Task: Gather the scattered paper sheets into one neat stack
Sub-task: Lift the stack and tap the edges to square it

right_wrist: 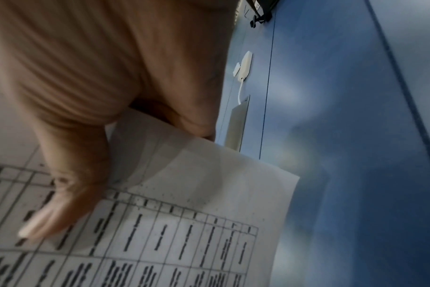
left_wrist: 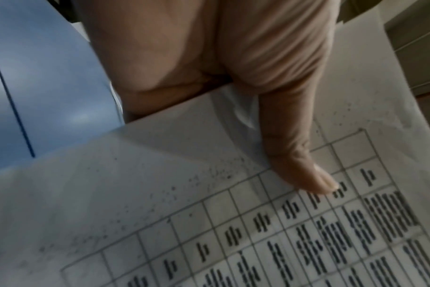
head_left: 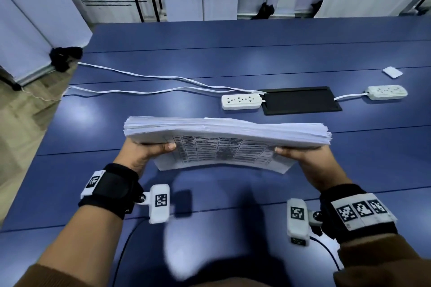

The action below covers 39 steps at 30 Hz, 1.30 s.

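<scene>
One thick stack of paper sheets (head_left: pixel 227 131), raised clear of the blue tabletop (head_left: pixel 144 58). Two hands on it, one at each short end. Left hand (head_left: pixel 142 150) clamped on the left end, thumb (left_wrist: pixel 304 170) flat across the printed table on the face turned to the person, remaining fingers hidden behind the stack. Right hand (head_left: pixel 305 152) clamped likewise on the right end, thumb (right_wrist: pixel 59 196) pressed on the same printed face. Both grips closed firmly round the stack; no loose sheet seen outside the two grips. Sheet edges roughly flush along the top, slightly fanned toward the right grip; the nearest sheet's lower edge sagging in a shallow curve between the grips.

Beyond the grips, on the tabletop: two white power strips, one (head_left: pixel 241 101) just past the stack's middle, the other (head_left: pixel 387 92) farther off past the right grip. One black rectangular panel (head_left: pixel 302 102) between the two strips. Two white cables (head_left: pixel 144 81) trailing from the nearer strip away past the left grip to the tabletop's edge. One small white flat pad (head_left: pixel 392 72) far beyond the right grip. Nothing lying directly below the stack.
</scene>
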Each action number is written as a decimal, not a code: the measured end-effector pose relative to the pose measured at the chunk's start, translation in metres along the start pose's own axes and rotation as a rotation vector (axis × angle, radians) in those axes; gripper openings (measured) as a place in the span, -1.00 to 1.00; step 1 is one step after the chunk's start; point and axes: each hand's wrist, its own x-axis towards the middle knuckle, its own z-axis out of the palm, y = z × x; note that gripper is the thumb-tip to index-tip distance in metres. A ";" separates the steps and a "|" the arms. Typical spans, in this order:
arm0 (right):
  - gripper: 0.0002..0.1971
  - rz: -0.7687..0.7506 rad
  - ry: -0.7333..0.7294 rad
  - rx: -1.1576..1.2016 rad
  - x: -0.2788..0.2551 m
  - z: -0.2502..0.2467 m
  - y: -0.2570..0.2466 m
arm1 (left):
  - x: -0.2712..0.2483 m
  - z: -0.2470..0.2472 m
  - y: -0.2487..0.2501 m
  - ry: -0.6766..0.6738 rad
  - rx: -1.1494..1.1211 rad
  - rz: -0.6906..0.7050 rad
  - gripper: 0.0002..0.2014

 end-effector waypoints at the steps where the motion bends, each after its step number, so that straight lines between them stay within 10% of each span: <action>1: -0.58 -0.007 -0.008 -0.008 0.001 -0.001 -0.002 | 0.001 -0.001 0.003 -0.008 0.000 0.001 -0.38; 16: -0.20 0.152 -0.040 -0.006 -0.006 -0.004 0.042 | -0.005 -0.004 -0.028 -0.012 0.074 -0.151 -0.30; 22: -0.52 0.069 -0.097 -0.026 0.001 0.000 0.004 | 0.003 -0.003 0.001 -0.033 0.041 -0.030 -0.37; 31: -0.46 0.139 -0.086 -0.098 -0.002 -0.012 0.026 | -0.003 -0.008 -0.028 -0.088 0.153 -0.177 -0.07; 39: -0.50 0.051 -0.030 -0.004 -0.001 -0.002 0.013 | -0.001 0.011 -0.009 -0.050 0.119 -0.073 -0.35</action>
